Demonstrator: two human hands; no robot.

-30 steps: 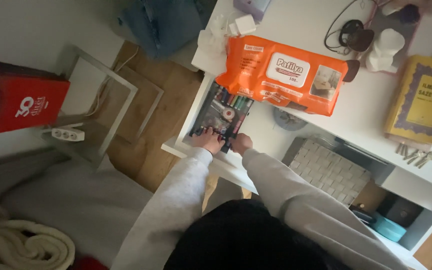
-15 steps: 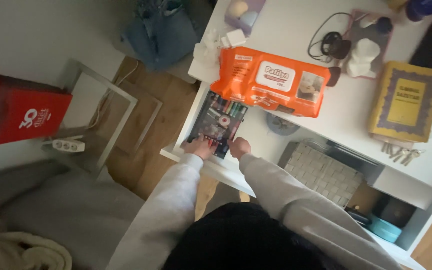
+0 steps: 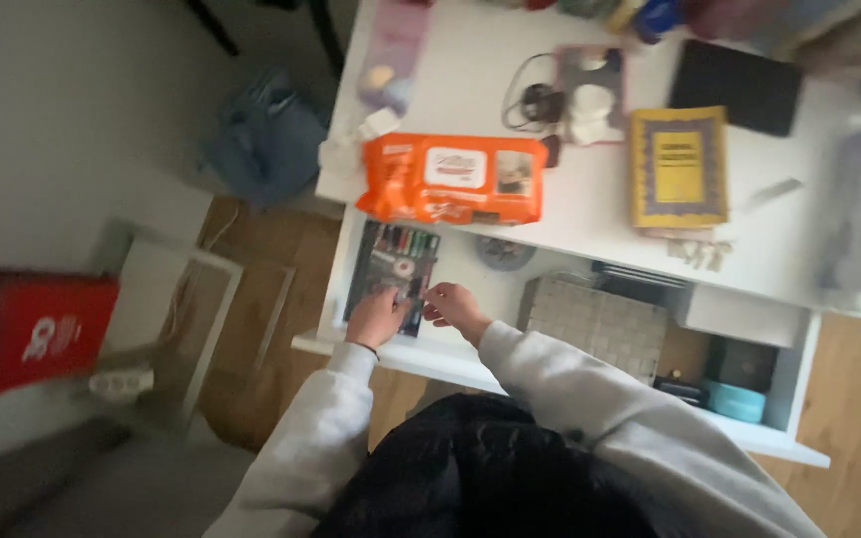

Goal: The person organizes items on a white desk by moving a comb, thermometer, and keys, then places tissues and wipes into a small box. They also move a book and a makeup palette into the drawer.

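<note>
Both hands are down in the open drawer (image 3: pixel 550 394) at its left end. The left hand (image 3: pixel 376 317) rests on the near end of the flat marker case (image 3: pixel 393 274), fingers curled over its edge; whether it truly grips is too blurred to tell. The right hand (image 3: pixel 455 304) sits just right of the case, thumb and fingers drawn together at its near right corner, seemingly pinching there. The case's long axis runs from the hands away toward the desk, markers side by side. Farther off, on the white desk (image 3: pixel 590 214), an orange wipes pack (image 3: pixel 450 179) overhangs the case's far end.
</note>
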